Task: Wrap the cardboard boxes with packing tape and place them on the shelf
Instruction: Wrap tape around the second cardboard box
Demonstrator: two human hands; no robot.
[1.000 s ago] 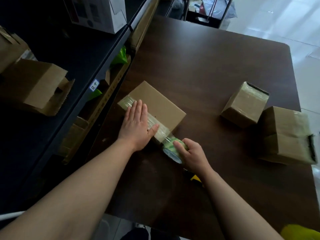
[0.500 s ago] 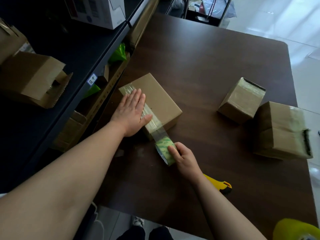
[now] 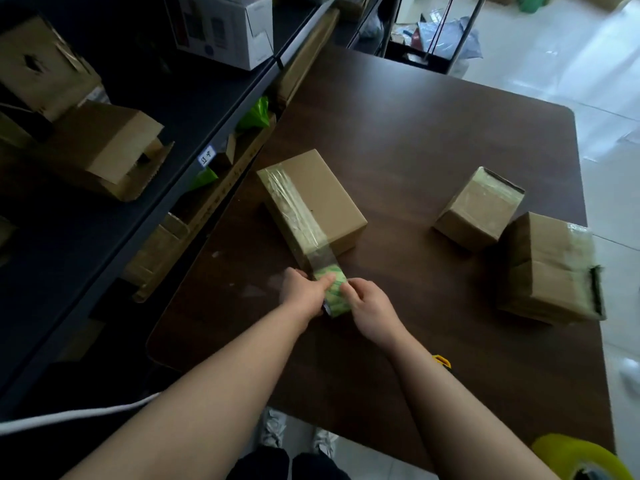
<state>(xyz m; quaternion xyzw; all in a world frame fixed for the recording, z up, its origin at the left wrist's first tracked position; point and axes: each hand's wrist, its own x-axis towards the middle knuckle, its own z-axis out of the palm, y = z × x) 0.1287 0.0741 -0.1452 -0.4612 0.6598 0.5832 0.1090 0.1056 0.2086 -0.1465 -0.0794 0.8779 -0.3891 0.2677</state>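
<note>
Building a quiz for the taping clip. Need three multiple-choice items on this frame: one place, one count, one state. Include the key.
1. Where is the yellow utility knife?
A) on the floor
B) on the table, beside the right forearm
C) on top of a box

2. How many cardboard boxes stand on the table?
A) one
B) three
C) five

3. What holds the tape roll?
A) one hand only
B) neither hand
C) both hands

Key:
1B, its yellow tip shows on the tabletop at the forearm's edge.
2B, the half-taped box, a small taped box and a larger taped box.
3C, the left hand and right hand grip it from either side.
</note>
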